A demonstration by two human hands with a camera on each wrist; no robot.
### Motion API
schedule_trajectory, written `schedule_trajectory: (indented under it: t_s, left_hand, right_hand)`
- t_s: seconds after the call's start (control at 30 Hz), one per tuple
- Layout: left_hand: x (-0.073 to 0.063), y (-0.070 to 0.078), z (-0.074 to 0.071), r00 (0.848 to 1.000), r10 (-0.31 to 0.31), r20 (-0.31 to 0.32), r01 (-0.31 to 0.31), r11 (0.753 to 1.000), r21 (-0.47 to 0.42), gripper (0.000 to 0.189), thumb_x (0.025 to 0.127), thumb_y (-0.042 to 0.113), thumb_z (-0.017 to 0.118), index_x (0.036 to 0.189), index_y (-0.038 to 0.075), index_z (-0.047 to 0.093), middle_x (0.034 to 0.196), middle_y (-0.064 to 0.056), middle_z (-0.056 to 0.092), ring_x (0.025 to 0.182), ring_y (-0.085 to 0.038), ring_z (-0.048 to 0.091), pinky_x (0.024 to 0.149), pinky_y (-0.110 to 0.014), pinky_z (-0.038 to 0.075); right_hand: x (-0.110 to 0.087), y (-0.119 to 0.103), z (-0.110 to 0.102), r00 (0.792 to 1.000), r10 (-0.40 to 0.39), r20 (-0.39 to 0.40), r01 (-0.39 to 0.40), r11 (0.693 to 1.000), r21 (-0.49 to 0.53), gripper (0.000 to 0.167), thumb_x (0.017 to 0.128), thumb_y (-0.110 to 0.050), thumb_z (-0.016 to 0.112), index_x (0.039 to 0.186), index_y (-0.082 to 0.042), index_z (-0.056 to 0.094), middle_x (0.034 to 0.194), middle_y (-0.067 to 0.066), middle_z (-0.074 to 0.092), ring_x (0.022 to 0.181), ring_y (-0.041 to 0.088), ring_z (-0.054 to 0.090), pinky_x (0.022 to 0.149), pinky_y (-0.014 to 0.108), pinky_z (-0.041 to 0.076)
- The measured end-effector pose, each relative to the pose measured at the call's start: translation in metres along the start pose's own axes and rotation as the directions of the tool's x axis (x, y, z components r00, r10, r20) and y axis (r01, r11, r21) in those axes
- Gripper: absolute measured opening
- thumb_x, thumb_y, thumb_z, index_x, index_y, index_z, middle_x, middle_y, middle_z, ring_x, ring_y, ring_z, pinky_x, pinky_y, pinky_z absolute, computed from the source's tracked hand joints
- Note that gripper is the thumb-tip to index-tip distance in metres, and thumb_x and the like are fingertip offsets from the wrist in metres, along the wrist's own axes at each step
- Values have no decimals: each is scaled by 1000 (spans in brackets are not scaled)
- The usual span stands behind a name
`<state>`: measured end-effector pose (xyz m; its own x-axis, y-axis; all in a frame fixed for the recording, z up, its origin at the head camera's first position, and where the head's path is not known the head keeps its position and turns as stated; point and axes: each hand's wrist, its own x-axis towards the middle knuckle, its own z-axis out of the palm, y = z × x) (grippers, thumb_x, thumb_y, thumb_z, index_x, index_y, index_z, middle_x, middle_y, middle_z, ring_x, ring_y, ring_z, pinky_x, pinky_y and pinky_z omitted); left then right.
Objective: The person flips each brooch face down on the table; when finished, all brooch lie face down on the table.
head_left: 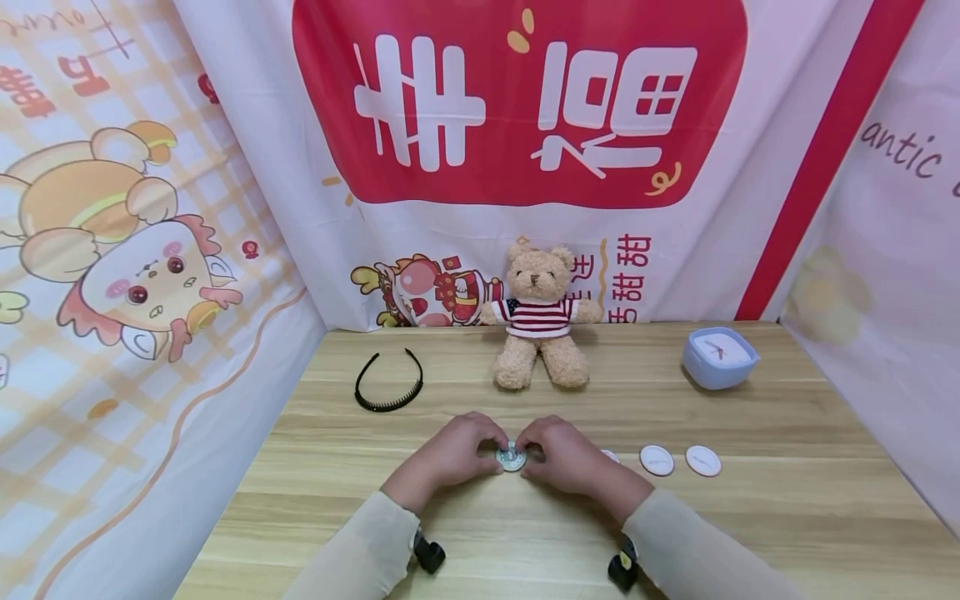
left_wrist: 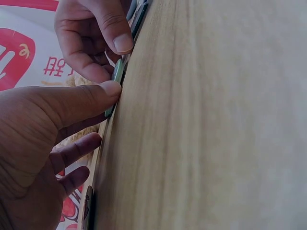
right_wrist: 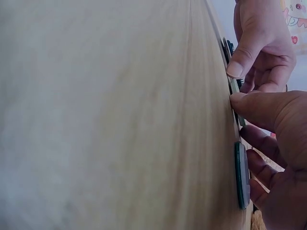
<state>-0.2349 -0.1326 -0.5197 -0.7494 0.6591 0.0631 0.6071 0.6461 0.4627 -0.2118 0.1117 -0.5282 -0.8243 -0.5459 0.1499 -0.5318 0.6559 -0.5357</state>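
Observation:
A small round disc [head_left: 512,457] with a pale green printed face lies flat on the table between my two hands. My left hand [head_left: 462,451] pinches its left edge with thumb and fingers. From the other side my right hand [head_left: 564,457] pinches the right edge. In the left wrist view, the left thumb [left_wrist: 110,88] presses on the thin green rim of the disc [left_wrist: 116,72]. Another disc, white with a dark green edge [right_wrist: 243,175], lies below the right hand's fingers in the right wrist view. Its print is too small to read.
Two white discs [head_left: 657,460] [head_left: 703,461] lie to the right, with a third [head_left: 611,456] partly hidden by the right hand. Behind are a black headband [head_left: 388,406], a teddy bear [head_left: 539,317] in a striped shirt, and a blue clock [head_left: 720,358]. Printed cloth surrounds the table [head_left: 510,550].

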Motion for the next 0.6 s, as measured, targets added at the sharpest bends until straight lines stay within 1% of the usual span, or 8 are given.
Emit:
schedule_trajectory:
  t_s: [0.17,0.3,0.43,0.53,0.6]
  left_hand:
    - [0,-1,1,1000,23,-9,-23,1000,17,23,92,25,90,113,21,81,116,10,78,119,-13,68,113,-40,52]
    - [0,-1,1,1000,23,-1,-23,999,32,23,93,28,89,114,21,82,116,11,78,118,-11,68,113,-38,52]
    - [-1,1,-1,1000,23,8,-24,999,34,21,97,28,85,117,21,82,118,9,78,118,-11,68,112,-38,53]
    - [-2,1,-4,1000,10,11,-10,1000,10,18,103,28,78,118,21,83,119,8,78,118,-13,69,110,-39,55]
    - [-3,1,-5,1000,-12,11,13,1000,-12,18,106,29,73,120,22,83,120,8,78,118,-13,69,109,-39,55]
  right_hand:
    - [0,-1,0,1000,-6,-1,6,1000,-16,22,89,-17,91,109,-16,81,111,-4,78,111,18,67,101,43,56]
    - [0,-2,-1,1000,-31,-2,31,998,-50,19,91,-19,89,109,-16,82,111,-3,79,108,17,67,97,41,56]
    - [-1,-2,-2,998,-55,-13,54,995,-78,16,94,-21,87,109,-17,82,111,-5,80,108,17,68,96,41,57]
    - [-2,-1,-2,999,-36,-22,35,998,-54,11,99,-22,82,109,-19,82,109,-8,80,107,17,69,98,42,57]
    - [-1,-1,-2,1000,-3,-25,2,1000,-23,9,102,-23,78,110,-20,82,107,-10,80,105,16,69,96,43,58]
